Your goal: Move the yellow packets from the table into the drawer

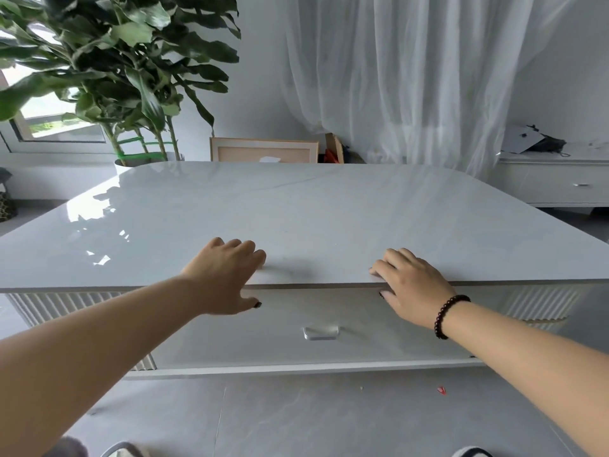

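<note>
Drawer (313,328): set in the front of the white unit, under the worktop (296,209). Front panel appears flush with the unit, i.e. closed; interior hidden, so contents cannot be told. Small metal handle (321,332) at the middle of the panel, untouched by either hand.

Yellow packets: none visible on the worktop or anywhere else in view; whether they are in the drawer cannot be told.

Left hand (227,278): draped over the worktop's near edge, left of the handle. Fingers lie on the top surface, loosely bent at the knuckles, close together. Thumb hangs below the edge against the upper left of the drawer front. Holds nothing.

Right hand (412,285): same posture at the near edge, right of the handle. Fingers rest on the top surface, slightly spread and relaxed; thumb points down onto the upper part of the drawer front. Holds nothing. Dark beaded bracelet (448,316) on this wrist.

The two hands are well apart, with the handle below and between them.

Surroundings: large leafy plant (108,67) behind the worktop's far left corner; sheer white curtain (412,77) behind; a wooden frame (263,150) leaning at the far edge; low white cabinet (553,183) at right; small red scrap (441,390) on the grey floor.
</note>
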`<state>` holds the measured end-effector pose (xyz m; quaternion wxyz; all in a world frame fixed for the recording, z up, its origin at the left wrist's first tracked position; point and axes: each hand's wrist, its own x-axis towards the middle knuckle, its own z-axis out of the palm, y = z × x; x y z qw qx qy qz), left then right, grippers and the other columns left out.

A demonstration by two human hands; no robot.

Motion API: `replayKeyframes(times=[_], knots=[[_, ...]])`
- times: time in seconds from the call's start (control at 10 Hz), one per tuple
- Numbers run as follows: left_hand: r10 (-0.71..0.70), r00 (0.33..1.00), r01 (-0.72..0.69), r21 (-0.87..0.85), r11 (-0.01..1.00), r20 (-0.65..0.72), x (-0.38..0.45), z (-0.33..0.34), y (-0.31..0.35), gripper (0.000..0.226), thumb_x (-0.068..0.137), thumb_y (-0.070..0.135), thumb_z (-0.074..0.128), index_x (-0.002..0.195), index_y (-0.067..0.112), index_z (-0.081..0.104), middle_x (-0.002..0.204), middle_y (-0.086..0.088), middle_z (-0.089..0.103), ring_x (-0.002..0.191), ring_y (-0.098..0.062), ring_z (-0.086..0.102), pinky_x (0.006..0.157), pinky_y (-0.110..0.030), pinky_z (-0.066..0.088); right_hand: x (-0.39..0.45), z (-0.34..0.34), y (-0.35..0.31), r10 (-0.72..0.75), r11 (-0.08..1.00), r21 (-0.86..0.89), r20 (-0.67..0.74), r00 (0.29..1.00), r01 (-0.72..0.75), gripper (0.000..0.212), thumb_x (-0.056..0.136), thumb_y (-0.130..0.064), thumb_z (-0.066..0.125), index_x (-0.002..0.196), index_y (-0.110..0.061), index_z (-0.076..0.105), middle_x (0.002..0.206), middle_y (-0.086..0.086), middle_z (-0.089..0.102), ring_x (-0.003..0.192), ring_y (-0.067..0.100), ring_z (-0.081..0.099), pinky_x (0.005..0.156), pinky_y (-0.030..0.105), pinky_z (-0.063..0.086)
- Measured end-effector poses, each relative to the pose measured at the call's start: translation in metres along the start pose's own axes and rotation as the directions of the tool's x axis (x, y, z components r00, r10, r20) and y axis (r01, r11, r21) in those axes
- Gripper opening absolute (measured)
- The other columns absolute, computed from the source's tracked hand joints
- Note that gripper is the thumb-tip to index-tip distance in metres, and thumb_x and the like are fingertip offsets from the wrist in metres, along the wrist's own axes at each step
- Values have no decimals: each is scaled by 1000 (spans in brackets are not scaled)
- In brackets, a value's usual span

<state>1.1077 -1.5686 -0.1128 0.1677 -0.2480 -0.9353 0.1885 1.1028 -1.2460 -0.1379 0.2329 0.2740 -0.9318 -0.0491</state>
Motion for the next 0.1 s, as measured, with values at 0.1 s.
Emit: replayKeyframes(times=[0.1], knots=[[-52,983,77,-142,987,174,2,-23,-4,58,83,66,48,127,28,43,117,9,52,105,-16,56,91,-31,39,6,-21,6,121,965,194,267,956,-177,26,88,-27,60,113,-21,55,111,-8,48,110,11,49,88,28,45]])
